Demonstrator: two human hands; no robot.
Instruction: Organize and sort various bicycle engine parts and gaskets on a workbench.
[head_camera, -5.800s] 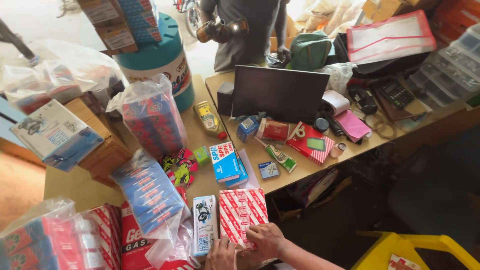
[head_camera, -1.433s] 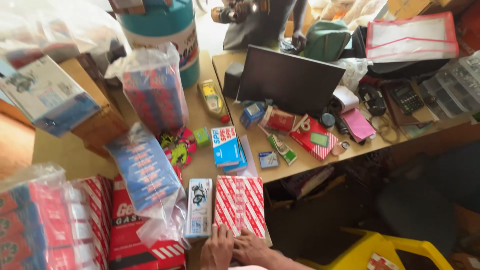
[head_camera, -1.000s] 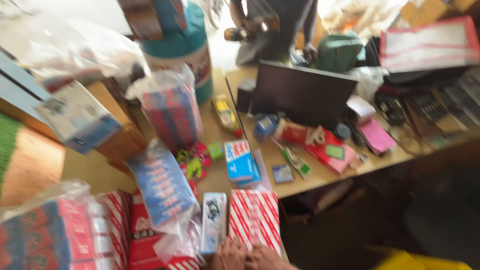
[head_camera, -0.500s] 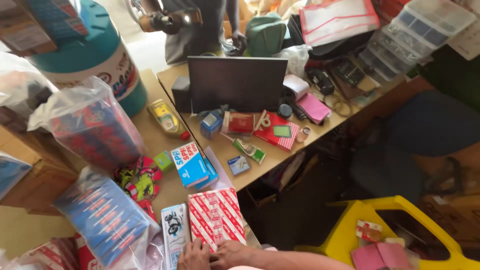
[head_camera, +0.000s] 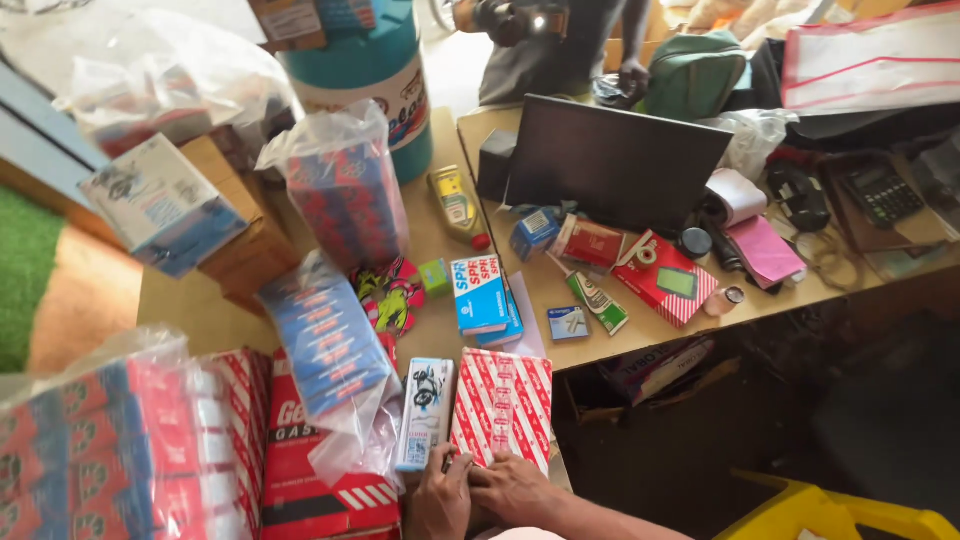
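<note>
The table (head_camera: 440, 240) is crowded. 1 bare strip runs between the blue bag (head_camera: 325, 335) and the blue box (head_camera: 480, 295).

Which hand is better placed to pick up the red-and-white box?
Right, probably. The right hand already lies on the near edge of the red-and-white box. The left hand sits beside it, at the foot of the slim white box.

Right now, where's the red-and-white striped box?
Head view, bottom centre: the striped box lies under the right hand, right of the white carton.
</note>
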